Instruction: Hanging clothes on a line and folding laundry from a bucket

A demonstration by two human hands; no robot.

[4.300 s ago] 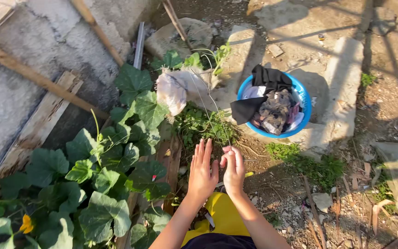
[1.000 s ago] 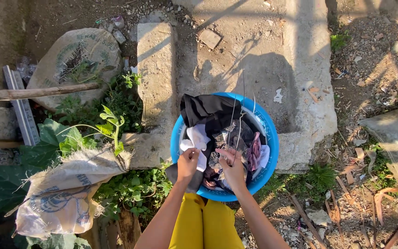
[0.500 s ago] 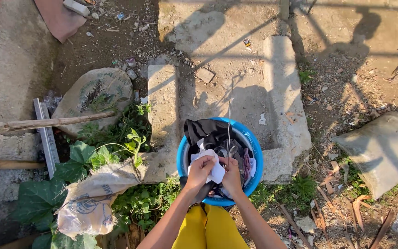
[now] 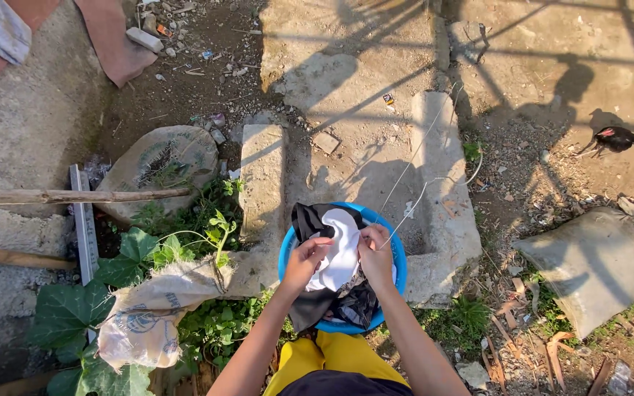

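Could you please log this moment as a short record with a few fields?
Setting: outdoor yard, dirt and concrete slabs
Left hand: grips white cloth
Right hand: pinches the cloth's other edge, by a thin line
Basin: blue, round, holds dark laundry
Left of basin: leafy vine, sack, wooden pole
Right side: grey sack, dark chicken
Clothing: yellow legs below basin

Soft matt white cloth (image 4: 340, 249); smooth, seemingly plastic blue basin (image 4: 399, 257); rough concrete slab (image 4: 262, 183); coarse woven sack (image 4: 152, 312).
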